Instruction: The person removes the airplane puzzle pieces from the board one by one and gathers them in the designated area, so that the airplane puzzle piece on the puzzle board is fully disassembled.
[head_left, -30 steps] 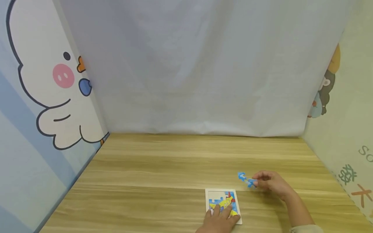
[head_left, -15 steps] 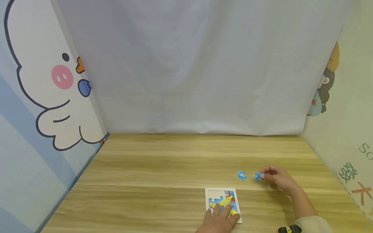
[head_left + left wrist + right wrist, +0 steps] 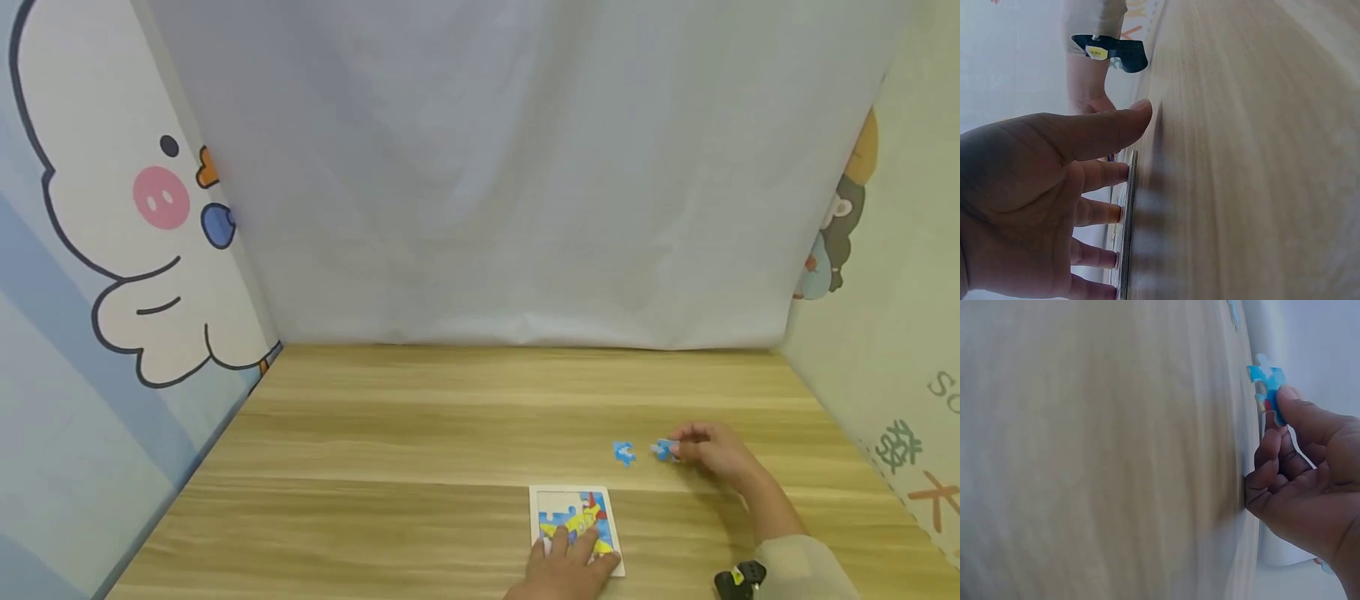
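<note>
My right hand [image 3: 718, 454] pinches a blue jigsaw puzzle piece [image 3: 1270, 387] between thumb and fingers, just over the table. A second blue puzzle piece [image 3: 623, 452] lies to its left on the wood. Nearer the front, a white-framed puzzle board [image 3: 536, 510] holds a partly filled picture of a yellow plane with a red tail; bare board shows at its upper left. My left hand [image 3: 564, 575] rests on the board's lower part with fingers spread, hiding some of the picture. In the left wrist view, the fingertips [image 3: 1112, 214] touch the board seen edge-on.
The wooden table [image 3: 360, 467] reaches back to a pale grey curtain [image 3: 525, 208]. Printed walls stand at both sides, with a white cartoon figure [image 3: 97, 167] on the left one. A black wrist device [image 3: 738, 579] sits at the right sleeve.
My right hand has moved the held piece right and slightly farther back, apart from the piece lying on the table. The left hand has stayed on the board.
</note>
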The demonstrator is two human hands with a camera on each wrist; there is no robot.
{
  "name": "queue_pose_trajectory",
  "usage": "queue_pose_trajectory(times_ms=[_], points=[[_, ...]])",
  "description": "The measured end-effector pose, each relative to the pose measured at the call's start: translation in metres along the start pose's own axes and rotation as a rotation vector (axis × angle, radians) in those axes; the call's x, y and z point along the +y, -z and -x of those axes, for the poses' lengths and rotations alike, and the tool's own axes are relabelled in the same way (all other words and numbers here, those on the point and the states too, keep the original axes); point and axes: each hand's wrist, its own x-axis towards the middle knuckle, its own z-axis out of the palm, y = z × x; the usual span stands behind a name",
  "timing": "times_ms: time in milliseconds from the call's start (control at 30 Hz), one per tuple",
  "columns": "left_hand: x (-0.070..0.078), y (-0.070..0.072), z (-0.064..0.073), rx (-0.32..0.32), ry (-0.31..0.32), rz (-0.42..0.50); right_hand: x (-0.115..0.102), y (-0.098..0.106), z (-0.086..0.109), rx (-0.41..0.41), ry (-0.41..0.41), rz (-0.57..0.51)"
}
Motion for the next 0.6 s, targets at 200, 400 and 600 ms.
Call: queue_pose_trajectory(times_ms=[200,400,600], points=[[0.0011,0.0009,0.0002,0.005,-0.002,-0.004,-0.0045,-0.0021,-0.0010,-0.012,0.016,0.101],[0.0015,-0.0001,-0.0031,0.005,-0.001,-0.036,-0.0095,-0.0029,-0.0029,-0.010,0.007,0.113],[0.0005,-0.0014,-0.0028,-0.004,-0.009,-0.020,-0.0101,-0.0054,-0.0046,-0.002,-0.019,0.169]])
